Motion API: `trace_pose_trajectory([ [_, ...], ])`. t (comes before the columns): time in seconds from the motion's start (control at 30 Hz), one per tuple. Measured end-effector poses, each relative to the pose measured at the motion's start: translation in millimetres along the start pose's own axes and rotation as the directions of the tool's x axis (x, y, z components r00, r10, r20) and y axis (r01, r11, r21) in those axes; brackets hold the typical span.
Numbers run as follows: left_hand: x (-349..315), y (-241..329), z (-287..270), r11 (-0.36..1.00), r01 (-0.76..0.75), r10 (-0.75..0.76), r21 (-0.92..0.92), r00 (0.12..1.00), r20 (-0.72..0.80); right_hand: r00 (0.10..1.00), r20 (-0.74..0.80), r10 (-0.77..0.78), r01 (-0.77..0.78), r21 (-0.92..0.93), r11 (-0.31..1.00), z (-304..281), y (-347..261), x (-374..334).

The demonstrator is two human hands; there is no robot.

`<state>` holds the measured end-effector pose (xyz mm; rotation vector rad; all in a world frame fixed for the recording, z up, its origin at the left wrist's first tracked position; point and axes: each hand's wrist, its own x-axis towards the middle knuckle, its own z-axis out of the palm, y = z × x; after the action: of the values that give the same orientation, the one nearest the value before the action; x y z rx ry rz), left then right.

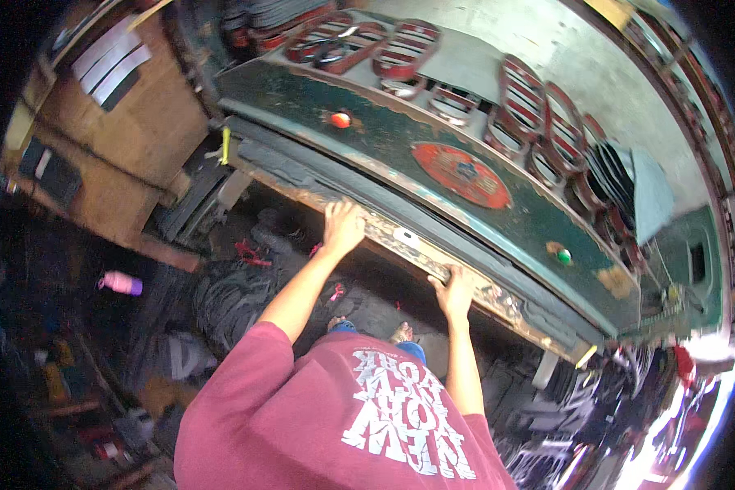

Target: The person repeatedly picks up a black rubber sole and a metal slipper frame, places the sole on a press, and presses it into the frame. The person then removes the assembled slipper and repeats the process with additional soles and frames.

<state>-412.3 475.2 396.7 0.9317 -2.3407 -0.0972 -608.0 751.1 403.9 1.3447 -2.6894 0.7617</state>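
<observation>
A long, narrow wooden board (388, 237), worn and patchy, runs slantwise along the front of a large green machine (302, 98). My left hand (345, 226) grips the board left of its middle, fingers over the edge. Further right, my right hand (456, 291) holds the same board with its thumb out to the left; the undersides of both hands are hidden. Between them a small white patch (406, 238) shows on the board. Dark flat layers (302, 167) lie just behind it, under the machine's green beam.
Red-brown sole-shaped cutting dies (407, 49) and grey sheets (641, 192) rest on the machine top. Its front carries a red button (340, 120) and a green button (563, 256). Dark scrap strips (233, 306) cover the floor near my feet. A pink bottle (121, 282) is at left.
</observation>
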Motion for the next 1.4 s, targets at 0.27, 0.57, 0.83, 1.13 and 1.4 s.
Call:
trace_pose_trajectory([
  [0.27, 13.9, -12.0, -0.1, 1.0, -0.012, 0.017, -0.023, 0.97, 0.241, 0.992, 0.101, 0.072, -0.069, -0.032, 0.997, -1.1, -3.7, 12.0],
  [0.57, 28.1, -10.1, -4.3, 0.999, -0.009, -0.004, 0.034, 0.928, 0.373, 0.988, 0.145, 0.051, -0.023, -0.186, 0.982, 8.8, 2.9, 22.6],
  [0.83, 2.2, -11.8, -20.7, 1.0, -0.025, 0.022, 0.002, 0.91, 0.415, 0.985, 0.159, 0.068, -0.054, -0.09, 0.994, 0.6, -5.4, -9.9],
  [1.13, 4.7, 21.4, -75.0, 0.957, 0.246, -0.169, -0.156, 0.904, 0.393, 0.939, 0.306, -0.16, 0.002, 0.458, 0.889, -66.4, -47.4, 7.3],
  [1.4, -1.3, 47.1, -34.0, 0.899, 0.43, -0.335, -0.08, 0.795, 0.506, 0.923, 0.173, -0.343, 0.31, 0.191, 0.931, -18.1, -62.0, 9.2],
])
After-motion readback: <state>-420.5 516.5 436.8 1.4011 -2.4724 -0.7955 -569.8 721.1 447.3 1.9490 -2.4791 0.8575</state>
